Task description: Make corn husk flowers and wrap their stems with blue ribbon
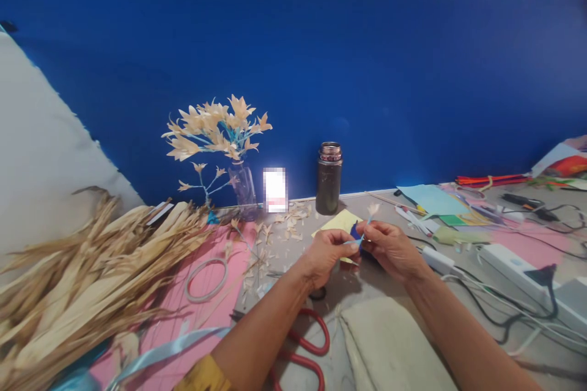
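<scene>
At the left, dried husks (92,275) are heaped by a pink sheet (160,323) on the grey table (367,287), backed by a blue panel (293,73). Near the middle, above the table, a small pale flower (373,210) is pinched at its blue stem (368,221) by the left hand (328,253) and right hand (394,250); farther right, light-blue paper (433,199) and a white power strip (513,268) are laid out

A pale flower (373,210) on a blue stem (362,238) leans right between fingers (337,236).
</scene>
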Tool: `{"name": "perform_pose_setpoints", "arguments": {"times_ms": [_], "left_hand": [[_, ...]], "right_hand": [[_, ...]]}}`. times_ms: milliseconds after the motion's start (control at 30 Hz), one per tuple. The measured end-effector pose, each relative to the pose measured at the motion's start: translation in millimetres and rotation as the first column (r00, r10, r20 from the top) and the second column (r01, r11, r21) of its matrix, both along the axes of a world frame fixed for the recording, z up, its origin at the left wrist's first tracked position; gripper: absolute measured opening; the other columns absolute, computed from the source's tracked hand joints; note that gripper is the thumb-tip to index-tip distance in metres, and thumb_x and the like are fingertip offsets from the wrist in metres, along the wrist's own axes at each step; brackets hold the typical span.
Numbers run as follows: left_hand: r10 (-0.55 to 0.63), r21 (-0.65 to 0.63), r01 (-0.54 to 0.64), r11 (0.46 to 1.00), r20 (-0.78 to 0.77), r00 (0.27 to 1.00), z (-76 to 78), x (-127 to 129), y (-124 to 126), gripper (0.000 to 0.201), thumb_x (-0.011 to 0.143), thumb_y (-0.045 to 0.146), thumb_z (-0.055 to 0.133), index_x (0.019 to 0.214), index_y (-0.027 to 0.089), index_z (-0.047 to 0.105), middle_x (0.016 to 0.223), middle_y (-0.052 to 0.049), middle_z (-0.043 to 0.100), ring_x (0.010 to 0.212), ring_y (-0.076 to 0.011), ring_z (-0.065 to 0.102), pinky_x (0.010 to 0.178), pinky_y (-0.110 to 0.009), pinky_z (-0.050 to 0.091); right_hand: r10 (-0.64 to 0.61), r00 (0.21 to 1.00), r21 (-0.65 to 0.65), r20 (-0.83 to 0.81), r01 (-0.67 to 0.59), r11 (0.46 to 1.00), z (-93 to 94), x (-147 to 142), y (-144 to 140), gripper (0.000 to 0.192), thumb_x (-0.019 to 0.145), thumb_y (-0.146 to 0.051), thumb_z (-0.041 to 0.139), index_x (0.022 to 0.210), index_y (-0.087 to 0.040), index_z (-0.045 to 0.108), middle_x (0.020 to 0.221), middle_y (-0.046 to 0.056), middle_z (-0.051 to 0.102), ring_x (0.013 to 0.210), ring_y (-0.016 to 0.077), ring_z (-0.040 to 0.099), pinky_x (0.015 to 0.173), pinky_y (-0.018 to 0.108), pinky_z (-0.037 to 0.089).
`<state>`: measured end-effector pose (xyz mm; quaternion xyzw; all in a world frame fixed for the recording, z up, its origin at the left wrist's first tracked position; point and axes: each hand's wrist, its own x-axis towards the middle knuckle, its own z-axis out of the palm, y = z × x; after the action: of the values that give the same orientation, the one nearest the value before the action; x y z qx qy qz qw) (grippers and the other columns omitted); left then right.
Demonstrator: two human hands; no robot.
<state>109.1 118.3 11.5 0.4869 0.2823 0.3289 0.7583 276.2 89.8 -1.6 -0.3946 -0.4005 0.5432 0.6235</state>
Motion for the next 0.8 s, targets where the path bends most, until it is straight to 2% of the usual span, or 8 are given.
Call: {"name": "perform_pose_setpoints", "arguments": {"times_ms": [100, 200, 400, 467, 567, 633, 800], "left_hand": [[0.072, 0.091, -0.062, 0.994, -0.113, 0.991, 3.4, -1.5, 0.0, 0.035, 0.053, 0.034, 0.087, 0.067, 0.013, 0.063, 0.057, 0.002, 0.058, 0.048, -0.0068, 0.048, 0.047, -0.02, 0.037], [0.101, 0.125, -0.076, 0.989, -0.208, 0.973, 6.7, -0.9, -2.7, 0.027, 0.057, 0.032, 0.081, 0.066, 0.015, 0.062, 0.049, 0.006, 0.05, 0.038, -0.0033, 0.034, 0.041, -0.02, 0.021], [0.183, 0.181, -0.142, 0.973, -0.235, 0.955, 11.2, 4.4, -11.3, 0.02, 0.059, 0.028, 0.074, 0.066, 0.016, 0.06, 0.05, 0.006, 0.051, 0.038, -0.0033, 0.032, 0.042, -0.021, 0.018], [0.148, 0.136, -0.123, 0.983, -0.197, 0.969, 11.7, 4.3, -11.5, 0.021, 0.059, 0.029, 0.074, 0.067, 0.018, 0.058, 0.048, 0.008, 0.046, 0.039, -0.0034, 0.029, 0.042, -0.021, 0.015], [0.073, 0.012, -0.072, 0.997, -0.118, 0.99, 12.1, 2.4, -9.6, 0.024, 0.059, 0.032, 0.072, 0.065, 0.02, 0.052, 0.047, 0.011, 0.032, 0.041, -0.0036, 0.02, 0.042, -0.022, 0.009], [0.055, -0.018, -0.058, 0.998, -0.114, 0.992, 12.2, 1.1, -8.2, 0.025, 0.059, 0.032, 0.071, 0.064, 0.02, 0.05, 0.048, 0.012, 0.028, 0.042, -0.0039, 0.018, 0.043, -0.022, 0.008], [0.07, 0.11, -0.046, 0.993, -0.231, 0.97, 11.5, -1.2, -5.9, 0.021, 0.058, 0.031, 0.073, 0.066, 0.018, 0.058, 0.048, 0.009, 0.039, 0.041, -0.0041, 0.024, 0.042, -0.022, 0.013]], "right_hand": [[-0.061, 0.998, 0.03, 0.007, 0.061, 0.998, -1.6, 1.4, 1.9, 0.033, 0.061, -0.042, 0.091, 0.061, -0.018, 0.069, 0.066, 0.0, 0.06, 0.061, 0.0123, 0.049, 0.057, 0.026, 0.039], [-0.115, 0.993, 0.056, 0.02, 0.114, 0.992, -3.7, 1.2, 3.3, 0.038, 0.061, -0.041, 0.091, 0.056, -0.019, 0.061, 0.06, -0.003, 0.053, 0.057, 0.0107, 0.042, 0.054, 0.026, 0.034], [-0.24, 0.97, 0.083, 0.049, 0.235, 0.968, -7.4, -3.7, 4.9, 0.046, 0.063, -0.04, 0.09, 0.053, -0.02, 0.05, 0.059, -0.005, 0.049, 0.055, 0.0094, 0.038, 0.053, 0.026, 0.031], [-0.247, 0.967, 0.085, 0.061, 0.242, 0.967, -7.3, -3.3, 4.8, 0.046, 0.064, -0.041, 0.089, 0.054, -0.02, 0.05, 0.058, -0.005, 0.049, 0.054, 0.0095, 0.038, 0.053, 0.026, 0.031], [-0.231, 0.97, 0.082, 0.076, 0.225, 0.971, -6.7, -0.8, 4.8, 0.046, 0.065, -0.044, 0.088, 0.055, -0.021, 0.05, 0.057, -0.005, 0.049, 0.054, 0.0099, 0.038, 0.053, 0.026, 0.032], [-0.218, 0.972, 0.075, 0.088, 0.212, 0.974, -6.6, 0.9, 5.0, 0.046, 0.064, -0.045, 0.088, 0.055, -0.021, 0.05, 0.057, -0.005, 0.048, 0.053, 0.0102, 0.038, 0.053, 0.027, 0.032], [-0.195, 0.974, 0.054, 0.112, 0.19, 0.98, -7.5, 3.2, 6.1, 0.045, 0.062, -0.044, 0.089, 0.056, -0.021, 0.051, 0.056, -0.006, 0.047, 0.055, 0.0104, 0.038, 0.054, 0.026, 0.032]]}}
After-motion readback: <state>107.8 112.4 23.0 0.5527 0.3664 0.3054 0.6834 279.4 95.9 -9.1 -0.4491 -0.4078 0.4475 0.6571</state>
